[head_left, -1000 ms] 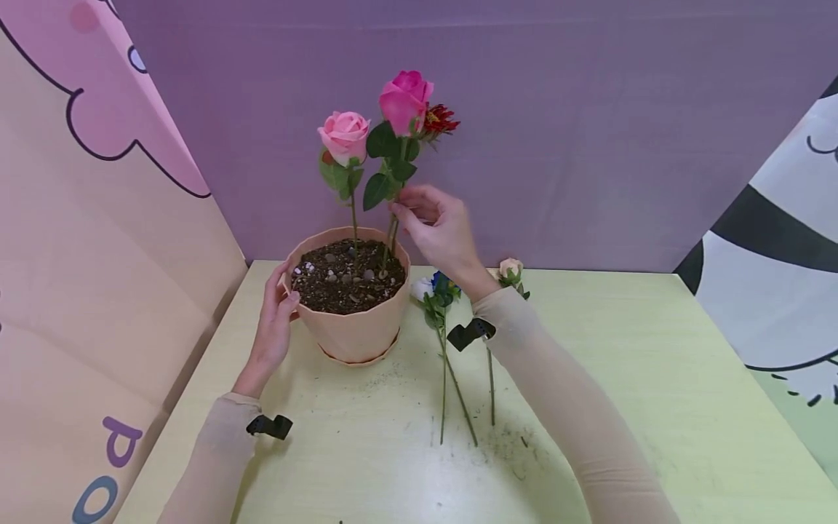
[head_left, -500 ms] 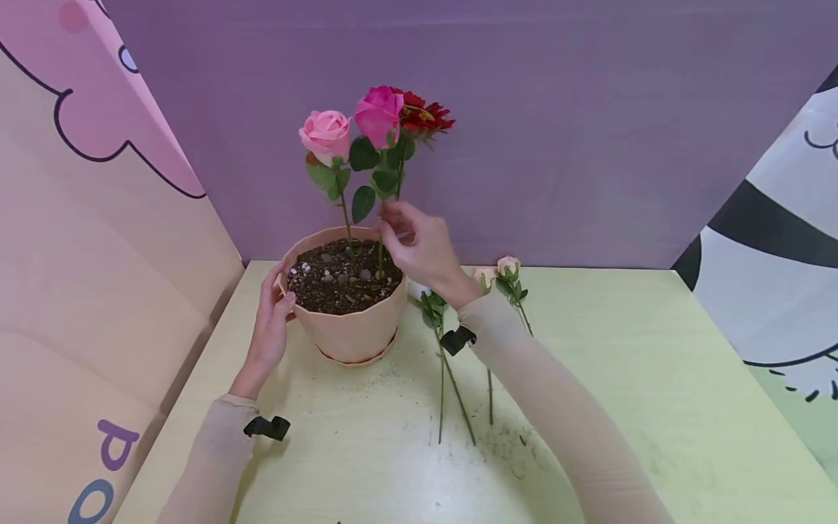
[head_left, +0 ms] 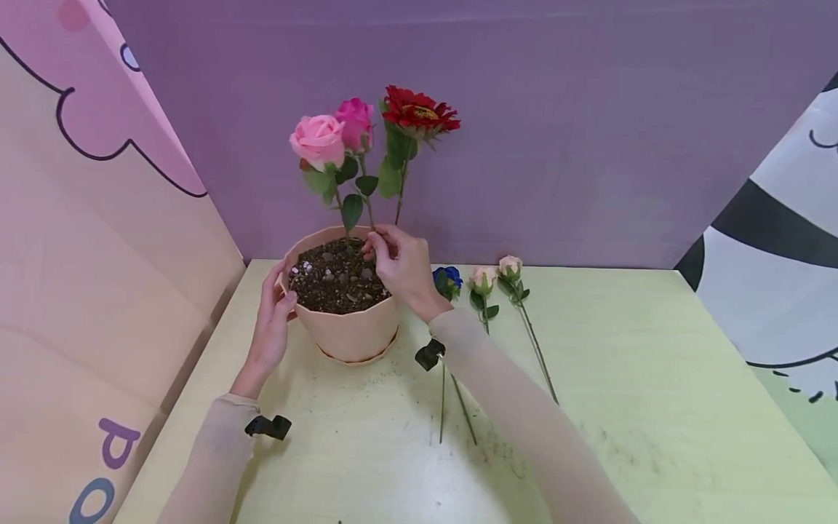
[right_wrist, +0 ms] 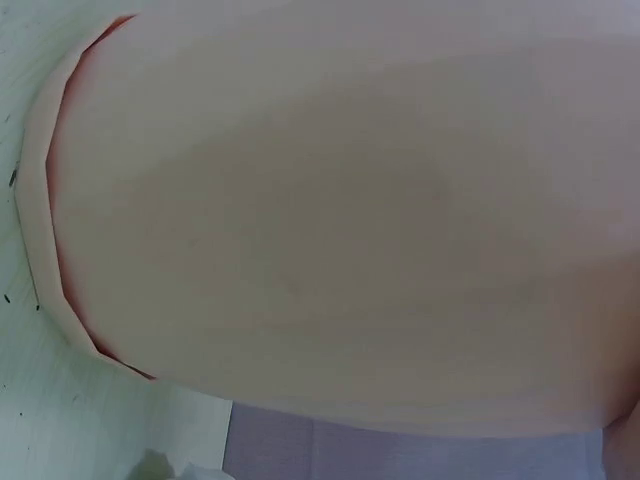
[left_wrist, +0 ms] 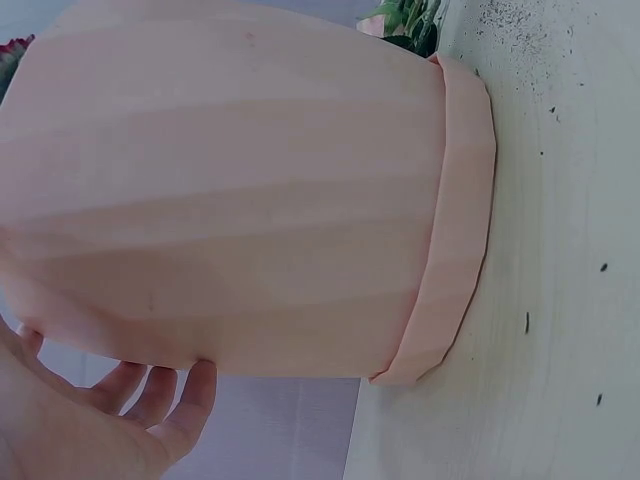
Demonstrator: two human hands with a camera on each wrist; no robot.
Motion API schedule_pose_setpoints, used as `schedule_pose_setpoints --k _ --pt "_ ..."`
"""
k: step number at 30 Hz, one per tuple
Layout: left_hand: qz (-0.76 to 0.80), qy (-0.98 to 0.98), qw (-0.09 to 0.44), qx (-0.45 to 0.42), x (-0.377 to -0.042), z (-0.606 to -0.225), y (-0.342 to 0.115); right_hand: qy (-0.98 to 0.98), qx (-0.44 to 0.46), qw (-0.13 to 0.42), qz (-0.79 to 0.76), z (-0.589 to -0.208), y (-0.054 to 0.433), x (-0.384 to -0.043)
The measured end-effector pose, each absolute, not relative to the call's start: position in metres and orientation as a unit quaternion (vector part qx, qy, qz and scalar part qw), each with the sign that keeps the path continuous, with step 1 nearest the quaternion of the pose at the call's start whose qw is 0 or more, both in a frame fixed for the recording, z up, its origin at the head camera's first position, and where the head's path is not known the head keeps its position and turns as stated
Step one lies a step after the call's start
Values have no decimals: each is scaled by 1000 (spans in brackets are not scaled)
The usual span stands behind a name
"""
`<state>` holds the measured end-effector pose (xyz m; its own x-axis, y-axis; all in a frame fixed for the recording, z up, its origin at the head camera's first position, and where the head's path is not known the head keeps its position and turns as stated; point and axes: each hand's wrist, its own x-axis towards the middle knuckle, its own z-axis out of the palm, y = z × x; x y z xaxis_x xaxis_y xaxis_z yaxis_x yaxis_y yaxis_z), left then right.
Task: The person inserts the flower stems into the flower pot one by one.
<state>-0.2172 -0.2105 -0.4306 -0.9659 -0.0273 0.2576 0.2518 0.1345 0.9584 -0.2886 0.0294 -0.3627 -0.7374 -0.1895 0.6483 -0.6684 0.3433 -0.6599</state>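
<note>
A peach flowerpot (head_left: 347,338) filled with dark soil (head_left: 340,280) stands on its saucer. My left hand (head_left: 270,320) holds the pot's left side, thumb near the rim; in the left wrist view its fingers (left_wrist: 185,410) lie against the outer wall. My right hand (head_left: 404,266) pinches the stem of a hot-pink rose (head_left: 356,124) low down, close above the soil at the pot's right side. In front of that bloom, a light-pink rose (head_left: 318,142) stands in the soil. A red daisy-like flower (head_left: 420,113) rises behind the right hand, which hides its lower stem.
Right of the pot, a blue flower (head_left: 447,280) and two pale peach roses (head_left: 483,280) lie on the table (head_left: 655,378); the right forearm covers part of their stems. Soil crumbs dot the tabletop. A purple backdrop (head_left: 556,145) stands behind the table.
My right hand has moved down and left, bringing the hot-pink rose lower and leftward behind the light-pink one. The red flower now shows fully. My left hand stays on the pot.
</note>
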Motion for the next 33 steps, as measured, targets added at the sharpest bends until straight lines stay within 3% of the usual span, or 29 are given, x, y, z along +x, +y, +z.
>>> schedule_pose_setpoints --k 11,33 --pt "-648 -750 110 -74 -217 -425 -211 -793 262 252 489 -362 28 -287" --pt "-649 -749 110 -77 -219 -431 -212 -763 211 220 571 -353 34 -282"
